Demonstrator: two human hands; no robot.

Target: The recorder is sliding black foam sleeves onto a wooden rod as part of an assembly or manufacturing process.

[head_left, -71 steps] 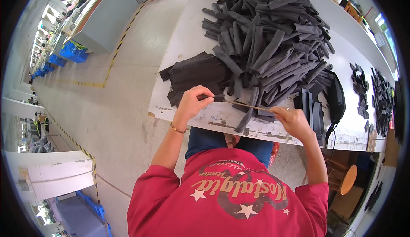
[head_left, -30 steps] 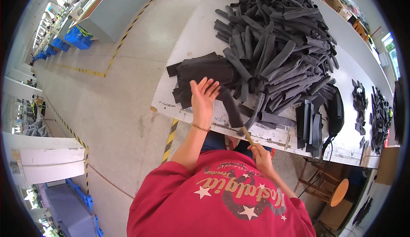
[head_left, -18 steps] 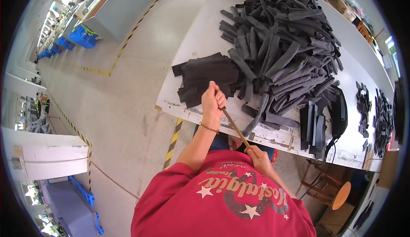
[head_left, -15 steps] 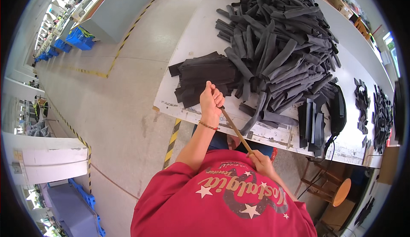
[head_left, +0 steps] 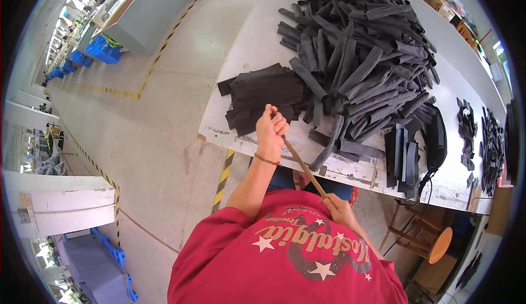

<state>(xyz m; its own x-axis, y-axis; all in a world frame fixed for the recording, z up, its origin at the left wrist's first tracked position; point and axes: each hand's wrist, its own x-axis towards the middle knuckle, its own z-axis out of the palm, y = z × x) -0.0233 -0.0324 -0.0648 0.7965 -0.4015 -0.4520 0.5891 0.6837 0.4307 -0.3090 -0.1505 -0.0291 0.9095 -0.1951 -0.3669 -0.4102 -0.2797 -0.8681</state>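
My left hand [head_left: 272, 130] is closed around the far end of a thin brown wooden stick [head_left: 303, 164], just above the front edge of the table. A bit of something dark shows at its fingers, too small to make out. The near end of the stick sits in my right hand [head_left: 338, 208], closed on it close to my body. The stick slants between the two hands. Just beyond my left hand lies a flat stack of black fabric pieces [head_left: 267, 91]. To its right rises a large heap of dark grey fabric tubes [head_left: 359, 57].
The white table [head_left: 241, 43] also bears upright dark strips [head_left: 401, 158], a black pouch-like item [head_left: 435, 139] with a cord, and smaller dark piles [head_left: 490, 150] at the right. A wooden stool [head_left: 438, 246] stands below right. Yellow-black tape [head_left: 222, 180] marks the floor.
Both hands keep their hold on the stick. My right hand has shifted slightly; the left is nearly still. The whole view has moved a little.
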